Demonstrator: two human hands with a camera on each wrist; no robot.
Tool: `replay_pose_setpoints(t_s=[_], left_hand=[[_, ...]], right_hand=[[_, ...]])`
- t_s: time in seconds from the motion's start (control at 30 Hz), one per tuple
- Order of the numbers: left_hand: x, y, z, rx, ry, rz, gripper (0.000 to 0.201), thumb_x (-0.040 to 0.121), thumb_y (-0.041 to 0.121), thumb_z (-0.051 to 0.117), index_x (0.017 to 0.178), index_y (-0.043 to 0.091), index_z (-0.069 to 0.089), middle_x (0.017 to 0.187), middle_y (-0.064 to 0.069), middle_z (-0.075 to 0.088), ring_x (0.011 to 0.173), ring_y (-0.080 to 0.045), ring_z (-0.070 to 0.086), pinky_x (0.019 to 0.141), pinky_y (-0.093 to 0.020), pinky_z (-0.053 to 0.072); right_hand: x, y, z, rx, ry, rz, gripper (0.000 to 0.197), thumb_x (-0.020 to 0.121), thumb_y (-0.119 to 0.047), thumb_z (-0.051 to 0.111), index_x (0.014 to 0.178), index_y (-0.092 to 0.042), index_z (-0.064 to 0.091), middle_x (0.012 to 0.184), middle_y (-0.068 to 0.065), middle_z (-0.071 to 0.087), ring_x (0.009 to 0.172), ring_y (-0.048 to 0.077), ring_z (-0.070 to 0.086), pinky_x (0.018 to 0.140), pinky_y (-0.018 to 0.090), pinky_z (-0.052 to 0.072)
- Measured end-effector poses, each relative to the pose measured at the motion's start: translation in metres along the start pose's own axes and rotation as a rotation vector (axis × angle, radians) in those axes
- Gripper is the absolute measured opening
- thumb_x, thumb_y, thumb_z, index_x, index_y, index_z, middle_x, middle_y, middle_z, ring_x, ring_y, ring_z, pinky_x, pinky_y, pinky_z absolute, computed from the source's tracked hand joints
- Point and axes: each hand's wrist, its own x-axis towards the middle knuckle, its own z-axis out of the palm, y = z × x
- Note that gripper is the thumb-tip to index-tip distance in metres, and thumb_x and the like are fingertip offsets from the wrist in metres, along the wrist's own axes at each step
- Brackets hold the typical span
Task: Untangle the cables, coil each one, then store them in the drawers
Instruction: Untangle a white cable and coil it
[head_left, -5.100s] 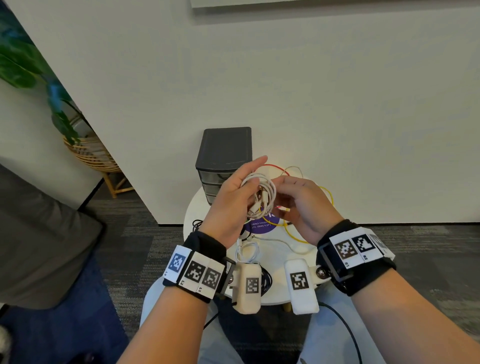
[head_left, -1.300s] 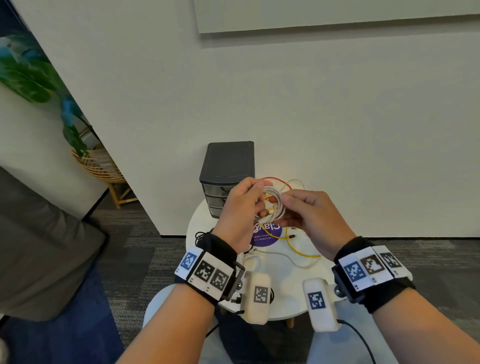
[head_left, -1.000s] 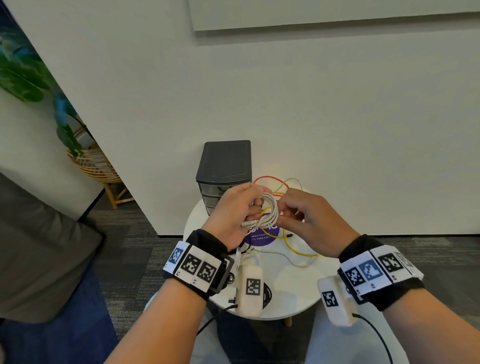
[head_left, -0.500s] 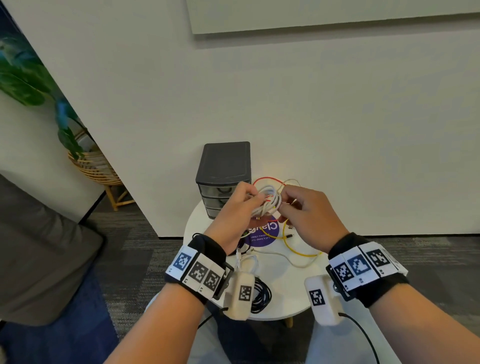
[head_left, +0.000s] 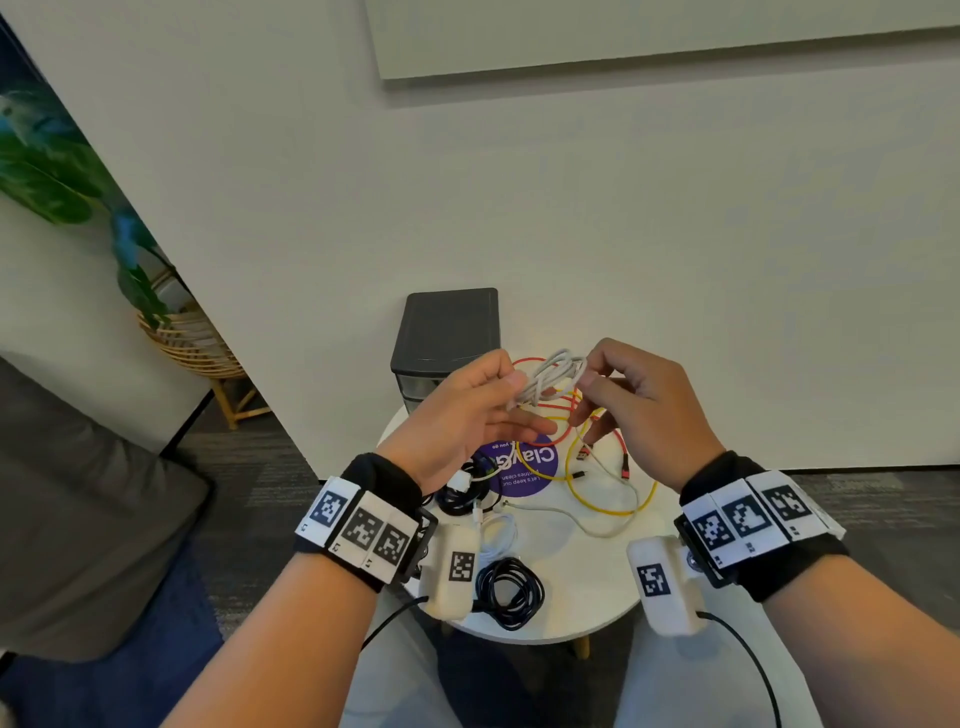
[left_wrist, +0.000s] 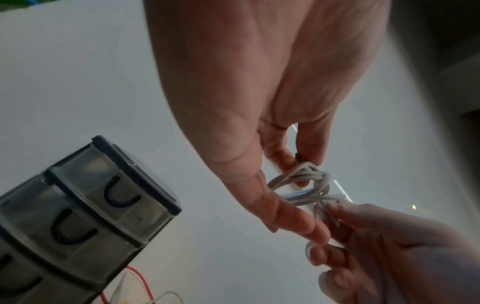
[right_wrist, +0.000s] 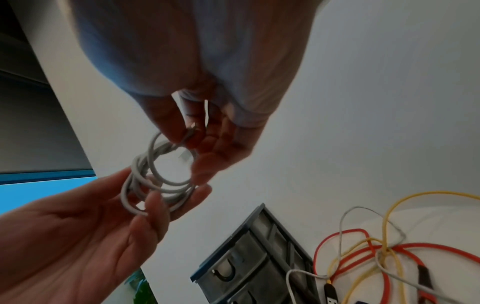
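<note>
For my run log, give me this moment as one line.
step: coiling | left hand: holds white cable | right hand: pinches its other side | drawers: closed | red, yellow cables: loose on table

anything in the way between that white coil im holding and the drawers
Nothing visible blocks the path: the white coil, held by the left hand and right hand, hangs just right of the drawer unit. All visible drawers look closed, so one must be opened first.

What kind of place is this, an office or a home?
Probably an office lounge: grey carpet tiles, a small round white table bearing a purple printed sticker, and a potted plant in a wicker stand.
</note>
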Motion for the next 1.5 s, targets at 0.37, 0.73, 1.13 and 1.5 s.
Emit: replay_pose_setpoints(t_s=[0.37,0.73,1.13,1.5], left_hand=[[0.002,0.006,0.003,0.345,0.032,0.057,0.025,0.107,0.027,0.048,0.083,0.024,0.052,0.144,0.009,0.055,0.122,-0.014,0.061,0.096,-0.038,0.052],[0.004,0.000,-0.006,0.754,0.051,0.198,0.020,0.106,0.036,0.046,0.087,0.032,0.050,0.110,-0.006,0.072,0.112,-0.033,0.065,0.087,-0.060,0.052],[0.003,0.004,-0.017,0.620,0.018,0.078,0.022,0.107,0.024,0.049,0.098,0.004,0.051,0.136,0.004,0.064,0.110,-0.006,0.069,0.097,-0.039,0.056],[0.013,-0.023,0.003,-0.123,0.096,-0.238,0.034,0.108,0.035,0.043,0.116,0.004,0.055,0.129,-0.024,0.065,0.105,-0.041,0.072,0.097,-0.052,0.055]], right_hand=[[0.004,-0.007,0.000,0.288,0.027,0.101,0.024,0.098,0.004,0.048,0.074,0.000,0.052,0.068,0.008,0.064,0.077,0.040,0.070,0.070,0.057,0.058],[0.005,0.000,0.003,0.364,0.032,0.201,0.032,0.096,0.004,0.047,0.066,-0.004,0.052,0.087,0.030,0.070,0.082,0.042,0.074,0.077,0.052,0.060],[0.021,0.005,-0.006,0.486,0.034,0.290,0.030,0.092,0.009,0.042,0.064,-0.003,0.044,0.063,0.014,0.049,0.069,0.038,0.070,0.065,0.041,0.061],[0.015,0.024,0.012,0.732,-0.185,0.339,0.007,0.077,-0.010,0.054,0.074,-0.006,0.049,0.083,0.018,0.053,0.084,0.033,0.062,0.085,0.042,0.055]])
